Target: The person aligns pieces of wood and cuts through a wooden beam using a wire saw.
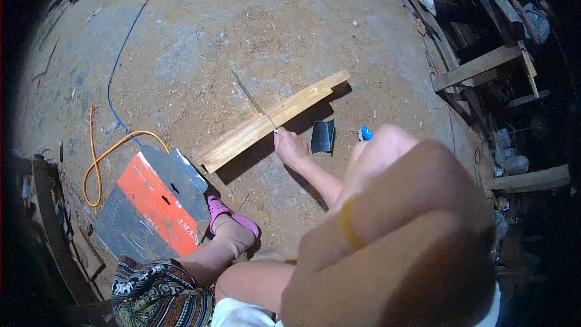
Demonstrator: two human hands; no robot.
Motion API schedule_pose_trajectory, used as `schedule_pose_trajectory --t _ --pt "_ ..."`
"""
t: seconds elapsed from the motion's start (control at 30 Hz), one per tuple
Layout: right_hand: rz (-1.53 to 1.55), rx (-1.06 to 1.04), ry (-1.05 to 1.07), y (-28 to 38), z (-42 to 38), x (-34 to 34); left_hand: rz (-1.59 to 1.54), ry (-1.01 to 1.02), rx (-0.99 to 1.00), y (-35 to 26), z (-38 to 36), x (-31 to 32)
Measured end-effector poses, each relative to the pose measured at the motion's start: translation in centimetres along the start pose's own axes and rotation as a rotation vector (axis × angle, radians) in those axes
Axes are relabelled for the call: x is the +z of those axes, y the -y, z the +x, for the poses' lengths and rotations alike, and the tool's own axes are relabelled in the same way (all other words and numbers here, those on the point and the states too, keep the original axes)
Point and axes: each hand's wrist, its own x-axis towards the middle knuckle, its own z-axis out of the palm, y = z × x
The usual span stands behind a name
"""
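My left hand [292,148] is closed at the near edge of a pale wooden board [266,128]. Its fingers grip the narrow end of a long thin metal blade [247,92], which lies across the board and points away from me. My right hand [384,148] is raised close to the camera, curled like a fist and blurred. What it holds, if anything, I cannot tell. A small blue object [365,133] shows just past its knuckles. A yellow band [348,224] circles part of this arm or hand. The right arm covers much of the lower right.
A black open piece [323,136] lies right of the board. At left rests a grey-and-orange package [160,203], near an orange cord [95,157] and a blue cable [115,63]. A foot in a purple clog [245,224] stands beside it. Wooden framing [478,66] lines the right side.
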Motion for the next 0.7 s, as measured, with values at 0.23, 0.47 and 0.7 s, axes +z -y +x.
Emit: schedule_pose_trajectory --t 0.23,0.47,0.7 --pt "0.051 -0.044 -0.071 0.6 -0.9 -0.9 -0.051 0.039 0.072 -0.3 0.5 0.7" --pt "0.043 -0.009 -0.089 0.6 -0.7 -0.5 -0.102 0.059 0.116 0.1 0.3 1.5" --pt "-0.043 -0.045 -0.124 0.8 -0.8 -0.6 -0.087 0.066 0.182 0.1 0.3 1.2"
